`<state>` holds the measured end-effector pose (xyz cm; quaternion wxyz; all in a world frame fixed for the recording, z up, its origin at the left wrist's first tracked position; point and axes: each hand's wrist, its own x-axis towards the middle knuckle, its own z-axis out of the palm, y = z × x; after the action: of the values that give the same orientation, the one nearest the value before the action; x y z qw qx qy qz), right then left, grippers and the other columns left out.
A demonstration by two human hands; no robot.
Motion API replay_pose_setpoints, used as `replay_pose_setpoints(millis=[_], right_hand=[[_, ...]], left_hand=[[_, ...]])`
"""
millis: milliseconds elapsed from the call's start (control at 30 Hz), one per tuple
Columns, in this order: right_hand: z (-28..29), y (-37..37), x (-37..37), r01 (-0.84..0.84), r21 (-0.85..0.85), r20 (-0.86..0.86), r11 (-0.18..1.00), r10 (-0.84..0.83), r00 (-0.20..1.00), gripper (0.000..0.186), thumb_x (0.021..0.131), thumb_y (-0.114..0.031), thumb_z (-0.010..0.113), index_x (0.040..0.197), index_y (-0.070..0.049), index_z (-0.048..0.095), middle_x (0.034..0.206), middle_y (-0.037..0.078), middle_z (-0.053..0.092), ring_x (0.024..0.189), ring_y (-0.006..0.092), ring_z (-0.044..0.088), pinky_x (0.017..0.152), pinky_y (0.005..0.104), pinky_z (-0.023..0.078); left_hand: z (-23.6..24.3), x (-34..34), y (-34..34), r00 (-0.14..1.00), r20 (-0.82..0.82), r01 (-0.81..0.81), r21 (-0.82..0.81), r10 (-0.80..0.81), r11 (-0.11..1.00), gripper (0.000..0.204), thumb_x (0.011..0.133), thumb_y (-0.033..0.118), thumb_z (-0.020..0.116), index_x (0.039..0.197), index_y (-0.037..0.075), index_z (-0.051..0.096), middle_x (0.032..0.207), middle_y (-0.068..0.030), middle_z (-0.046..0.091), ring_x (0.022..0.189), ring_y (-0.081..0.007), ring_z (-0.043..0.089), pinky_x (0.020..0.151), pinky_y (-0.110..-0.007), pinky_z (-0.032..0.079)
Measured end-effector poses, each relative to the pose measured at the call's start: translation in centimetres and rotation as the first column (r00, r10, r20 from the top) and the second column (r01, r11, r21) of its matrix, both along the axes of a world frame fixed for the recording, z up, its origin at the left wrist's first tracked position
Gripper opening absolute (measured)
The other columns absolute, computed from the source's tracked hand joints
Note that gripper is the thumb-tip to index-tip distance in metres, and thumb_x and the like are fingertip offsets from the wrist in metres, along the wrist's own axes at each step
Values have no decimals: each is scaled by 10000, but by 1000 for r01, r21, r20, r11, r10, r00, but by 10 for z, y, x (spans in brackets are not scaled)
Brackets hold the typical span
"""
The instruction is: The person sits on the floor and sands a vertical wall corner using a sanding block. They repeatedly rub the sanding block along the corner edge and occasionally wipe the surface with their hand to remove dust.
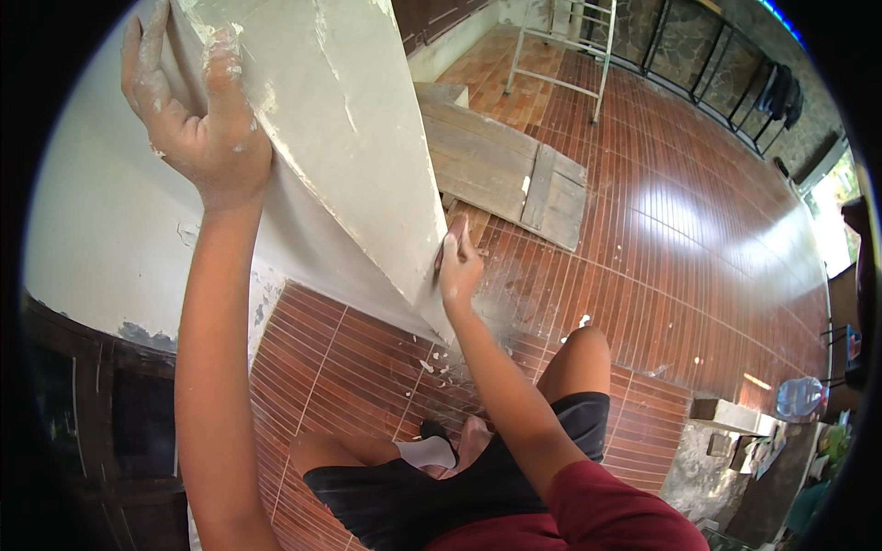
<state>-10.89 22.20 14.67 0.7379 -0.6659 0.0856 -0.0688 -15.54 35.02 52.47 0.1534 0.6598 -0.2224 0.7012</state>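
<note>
A pale, plastered pillar (340, 119) with chipped, scraped edges rises in front of me. My left hand (202, 119), dusted with white plaster, is raised beside the pillar's left edge. Its fingers are apart, and it holds nothing. Lower down, my right hand (461, 268) is closed at the pillar's right edge, its fingers pressed around something I cannot make out. White flakes (432, 363) and dust lie on the tiled floor below that hand.
A wooden board (501, 170) lies behind the pillar. Farther back stand a metal ladder (560, 73) and a black railing (698, 69) with dark cloth on it. A dark wooden cabinet (101, 413) is at lower left; a clear water bottle (801, 398) is at right.
</note>
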Motion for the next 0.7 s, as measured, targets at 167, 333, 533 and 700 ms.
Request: replay_pose_setpoints(millis=[167,333,533,700], right_hand=[[21,-1,-7,86,-18,7,996,-86,996,494,967,-229,636,1434,-82,568,670,46,624,592,91,546,613,282,470],[27,-5,-2,53,11,49,999,-54,997,513,951,-274,645,1417,-68,584,674,75,645,570,108,548,609,298,478],[23,-6,8,-12,-19,-85,1000,10,996,445,1003,-243,616,1394,-33,604,629,-18,555,579,59,492,566,257,410],[36,-10,14,-19,165,38,986,13,999,446,1017,-275,607,1374,-7,614,623,-16,540,560,65,469,546,253,391]], left_hand=[[1,-2,-1,999,-9,-37,-6,37,999,457,1001,174,579,1416,4,490,1509,-191,400,1419,-301,395,1193,-425,312],[1,-2,0,999,7,-51,30,51,998,453,1000,174,579,1414,10,494,1524,-188,385,1443,-307,365,1202,-432,295],[0,-2,1,999,0,-38,21,38,999,469,1002,210,581,1425,30,489,1523,-178,386,1460,-310,343,1208,-446,283],[0,-2,0,999,0,-43,27,43,999,489,995,240,584,1430,40,486,1537,-171,371,1465,-308,335,1209,-445,284]])
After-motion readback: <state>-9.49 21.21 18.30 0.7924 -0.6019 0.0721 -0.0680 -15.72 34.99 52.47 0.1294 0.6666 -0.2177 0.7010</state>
